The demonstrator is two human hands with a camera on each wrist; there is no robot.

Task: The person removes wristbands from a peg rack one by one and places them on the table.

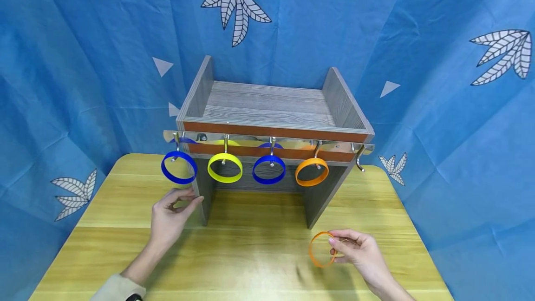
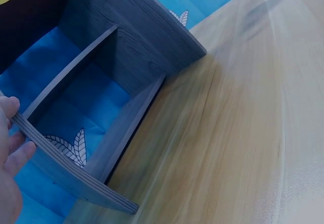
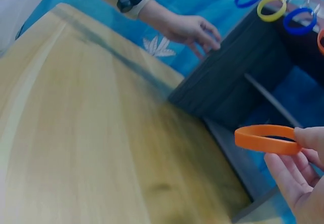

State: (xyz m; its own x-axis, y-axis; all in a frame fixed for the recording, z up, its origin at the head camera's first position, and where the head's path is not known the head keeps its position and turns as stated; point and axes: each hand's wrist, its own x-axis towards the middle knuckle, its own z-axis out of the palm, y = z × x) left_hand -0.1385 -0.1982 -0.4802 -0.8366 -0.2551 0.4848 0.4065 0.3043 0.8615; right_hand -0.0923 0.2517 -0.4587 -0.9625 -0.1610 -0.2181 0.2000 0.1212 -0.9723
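My right hand [image 1: 359, 252] pinches an orange silicone wristband [image 3: 266, 142] between thumb and fingers, above the table in front of the shelf's right leg. With thumb and fingers either side of its front edge, my left hand [image 1: 170, 212] grips the left side panel [image 2: 76, 171] of the grey wooden shelf [image 1: 267, 101]. A metal hook rail [image 1: 251, 139] runs across the shelf's front. From its hooks hang, left to right, a blue wristband [image 1: 179, 181], a yellow wristband [image 1: 225, 179], another blue wristband [image 1: 269, 181] and an orange wristband [image 1: 312, 183].
At the rail's right end a bare metal hook [image 1: 359, 159] sticks out past the last hanging band. The shelf stands on a light wooden table [image 1: 251, 254]. Behind it hangs a blue curtain [image 1: 301, 22] with leaf prints.
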